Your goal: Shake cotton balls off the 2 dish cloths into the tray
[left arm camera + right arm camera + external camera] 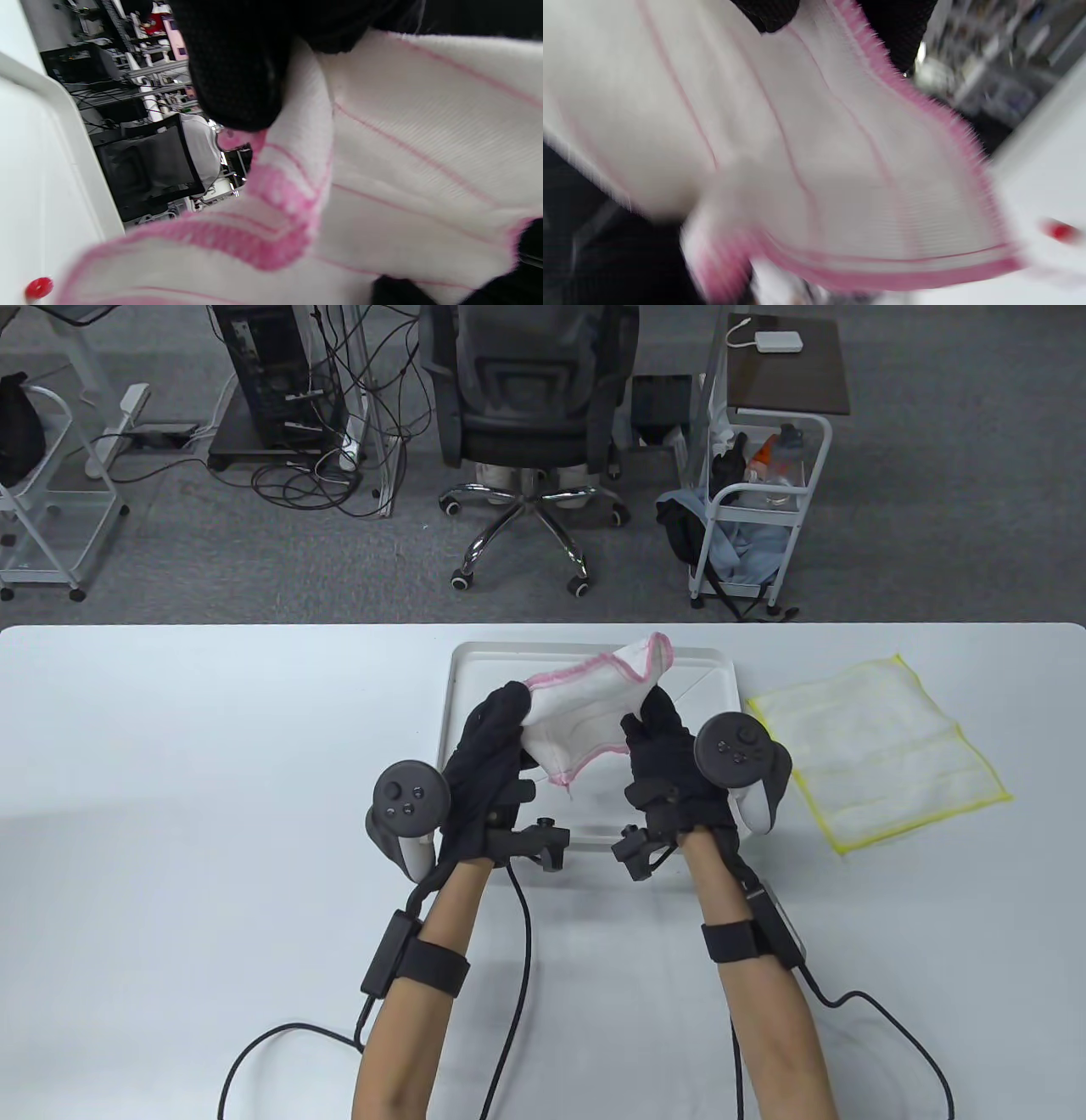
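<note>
A white dish cloth with a pink border (pixel 585 704) hangs bunched above the white tray (pixel 475 661). My left hand (pixel 496 729) grips its left edge and my right hand (pixel 653 734) grips its right edge. In the left wrist view the pink-edged cloth (pixel 382 178) fills the frame under my gloved fingers (pixel 237 72). The right wrist view shows the same cloth (pixel 806 161), blurred. A small red ball (pixel 39 288) lies on the tray floor, seen also as a red ball (pixel 1060 231) in the right wrist view. A second cloth, white with a yellow border (pixel 882 751), lies flat on the table right of the tray.
The white table (pixel 212 780) stretches left of the tray. Glove cables (pixel 509 984) trail toward the front edge. Beyond the table's far edge stand an office chair (pixel 526 415) and a white cart (pixel 755 509).
</note>
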Demonstrator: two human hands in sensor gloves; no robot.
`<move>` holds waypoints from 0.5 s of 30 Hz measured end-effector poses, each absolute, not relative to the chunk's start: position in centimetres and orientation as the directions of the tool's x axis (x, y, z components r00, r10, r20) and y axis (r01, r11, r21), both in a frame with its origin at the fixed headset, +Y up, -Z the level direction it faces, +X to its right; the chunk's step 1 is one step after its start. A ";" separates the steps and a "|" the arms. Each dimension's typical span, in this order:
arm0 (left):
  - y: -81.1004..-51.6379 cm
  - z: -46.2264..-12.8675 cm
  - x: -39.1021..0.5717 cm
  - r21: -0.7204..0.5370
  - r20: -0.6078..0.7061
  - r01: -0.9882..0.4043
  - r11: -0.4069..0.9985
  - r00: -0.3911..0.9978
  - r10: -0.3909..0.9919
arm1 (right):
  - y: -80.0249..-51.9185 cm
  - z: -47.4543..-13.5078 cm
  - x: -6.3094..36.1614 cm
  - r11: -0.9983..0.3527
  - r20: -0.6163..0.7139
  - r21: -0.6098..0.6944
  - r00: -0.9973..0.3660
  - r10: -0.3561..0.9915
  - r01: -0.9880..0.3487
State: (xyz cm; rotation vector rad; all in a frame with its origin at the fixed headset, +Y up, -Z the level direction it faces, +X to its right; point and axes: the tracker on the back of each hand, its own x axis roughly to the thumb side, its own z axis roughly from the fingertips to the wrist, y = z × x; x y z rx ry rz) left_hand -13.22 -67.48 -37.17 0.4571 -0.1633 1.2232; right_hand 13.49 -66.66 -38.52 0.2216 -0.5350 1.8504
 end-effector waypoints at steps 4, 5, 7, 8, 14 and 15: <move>-67.9 -36.4 -13.6 0.247 0.343 -0.953 0.173 0.253 0.905 | -67.3 -39.1 13.6 -0.449 0.347 -0.073 -0.445 0.826 -0.890; -68.2 -36.8 -14.0 0.239 0.303 -0.948 0.209 0.278 0.911 | -68.1 -39.9 13.9 -0.346 0.258 -0.261 -0.411 0.875 -0.901; -68.9 -36.7 -14.8 0.222 0.216 -0.934 0.278 0.326 0.921 | -69.2 -40.8 14.1 -0.399 0.111 -0.065 -0.404 0.908 -0.914; -69.1 -36.5 -15.4 0.233 0.220 -0.940 0.248 0.300 0.928 | -69.4 -40.1 14.0 -0.386 0.143 0.007 -0.381 0.913 -0.922; -69.7 -34.9 -23.1 0.294 0.072 -0.956 -0.002 0.020 0.997 | -67.3 -37.2 15.8 -0.566 0.269 -0.042 -0.555 0.787 -0.823; -70.0 -34.4 -25.1 0.345 0.050 -0.937 -0.056 -0.041 0.998 | -67.0 -36.5 16.6 -0.603 0.286 -0.061 -0.593 0.753 -0.795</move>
